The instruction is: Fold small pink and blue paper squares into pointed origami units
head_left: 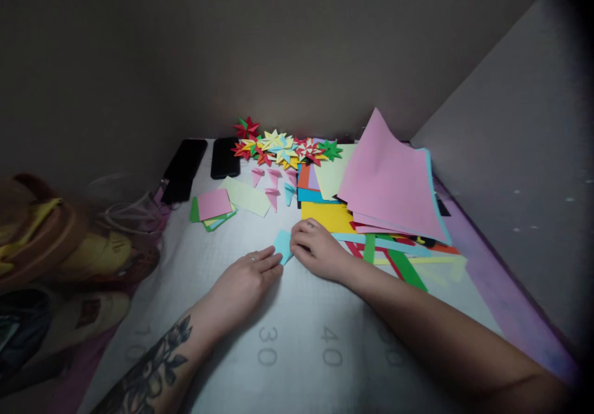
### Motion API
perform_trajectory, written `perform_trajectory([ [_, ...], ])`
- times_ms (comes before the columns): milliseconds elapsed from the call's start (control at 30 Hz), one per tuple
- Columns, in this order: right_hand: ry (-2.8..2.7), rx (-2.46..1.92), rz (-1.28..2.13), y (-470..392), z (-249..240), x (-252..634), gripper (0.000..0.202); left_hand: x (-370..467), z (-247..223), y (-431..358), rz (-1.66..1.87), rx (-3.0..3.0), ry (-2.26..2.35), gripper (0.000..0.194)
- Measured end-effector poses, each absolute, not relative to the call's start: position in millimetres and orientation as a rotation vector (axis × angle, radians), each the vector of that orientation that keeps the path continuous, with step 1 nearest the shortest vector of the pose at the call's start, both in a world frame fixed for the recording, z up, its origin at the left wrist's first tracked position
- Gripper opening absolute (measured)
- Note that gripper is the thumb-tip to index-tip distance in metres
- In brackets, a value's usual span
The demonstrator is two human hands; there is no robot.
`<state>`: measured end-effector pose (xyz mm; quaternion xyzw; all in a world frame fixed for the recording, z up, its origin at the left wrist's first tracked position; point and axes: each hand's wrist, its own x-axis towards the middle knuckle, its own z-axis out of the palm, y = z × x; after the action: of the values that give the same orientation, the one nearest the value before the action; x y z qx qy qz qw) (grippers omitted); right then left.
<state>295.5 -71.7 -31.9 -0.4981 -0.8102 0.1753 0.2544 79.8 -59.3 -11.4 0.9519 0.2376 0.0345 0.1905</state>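
A small piece of folded light blue paper (283, 247) lies on the white mat between my hands. My left hand (250, 275) reaches in from the lower left, its fingertips pressed together on the paper's left edge. On the other side, my right hand (318, 248) has curled fingers gripping the paper's right edge; the fingertips are partly hidden. Just beyond are several small folded pink pieces (272, 198) and a folded light blue piece (289, 193). Small cut paper squares (214, 205) are stacked to the left, beside a pale green sheet (248, 196).
Folded paper stars (278, 145) crowd the back edge. Large pink sheets (390, 185) and a yellow sheet (325, 216) lie at the right, with loose paper strips (408, 268) in front. A black phone (225, 158) rests at the back left; a bag (69, 241) stands at far left.
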Motion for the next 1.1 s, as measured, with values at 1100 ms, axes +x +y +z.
perform_trajectory([
  [1100, -2.104, -1.656, 0.427, -71, -32, 281, 0.011, 96, -7, -81, -0.096, 2.876, 0.836, 0.047],
])
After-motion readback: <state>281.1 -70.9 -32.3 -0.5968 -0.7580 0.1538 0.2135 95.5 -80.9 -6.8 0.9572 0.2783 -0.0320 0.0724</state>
